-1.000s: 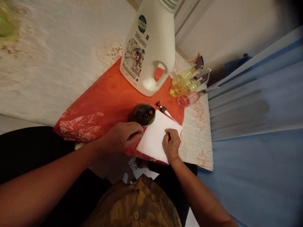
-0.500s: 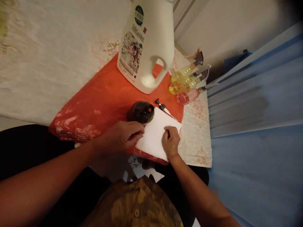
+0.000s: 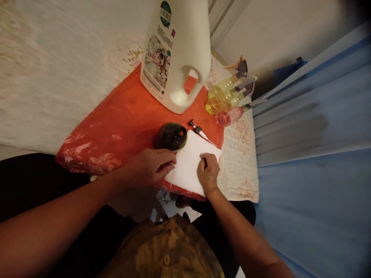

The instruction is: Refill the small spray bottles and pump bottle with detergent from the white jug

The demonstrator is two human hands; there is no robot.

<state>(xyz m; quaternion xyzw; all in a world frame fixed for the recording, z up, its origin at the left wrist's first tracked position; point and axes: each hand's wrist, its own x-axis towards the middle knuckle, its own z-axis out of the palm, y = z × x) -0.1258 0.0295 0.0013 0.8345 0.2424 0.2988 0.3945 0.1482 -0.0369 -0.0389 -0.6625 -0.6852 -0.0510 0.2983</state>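
My left hand (image 3: 153, 166) is closed at the left edge of a folded white sheet (image 3: 187, 168), paper or cloth. Its thumb and forefinger are curled close together, with nothing visible between them. On the right side of the sheet rests my right hand (image 3: 209, 171) in a loose fist, with nothing showing in it. Just beyond my left hand stands a dark, rounded bottle (image 3: 169, 136) with its mouth uncapped. A black and white pump head (image 3: 197, 128) lies along the far edge of the sheet.
A large cream jug (image 3: 185, 50) with a handle and label stands behind the dark bottle. Several spray bottles (image 3: 227, 116) with yellow and pink liquid are at the right. Red plastic (image 3: 116, 116) covers part of the quilted cloth (image 3: 72, 58). A blue curtain (image 3: 313, 173) hangs at the right.
The whole view has shifted slightly, with the jug and bottles a little further left. Both hands keep their pose and place on the sheet.
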